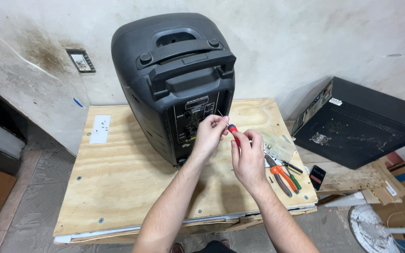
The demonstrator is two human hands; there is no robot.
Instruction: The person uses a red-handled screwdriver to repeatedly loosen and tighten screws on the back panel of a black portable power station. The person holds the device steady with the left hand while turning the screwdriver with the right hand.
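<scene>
A large black portable speaker (165, 70) with a carry handle stands upright on a plywood table (118, 178), its rear control panel facing me. My right hand (247, 157) grips the red and blue handle of a screwdriver (233, 132), its thin shaft running up toward the panel. My left hand (210, 135) pinches the shaft near its tip, right at the panel's right edge.
Orange-handled pliers (282, 175), a green-handled screwdriver (294, 179) and a clear plastic bag (277, 145) lie on the table's right side. A phone (317, 177) sits beyond them. A black metal case (359, 124) leans at the right. A white paper (100, 129) lies at the left.
</scene>
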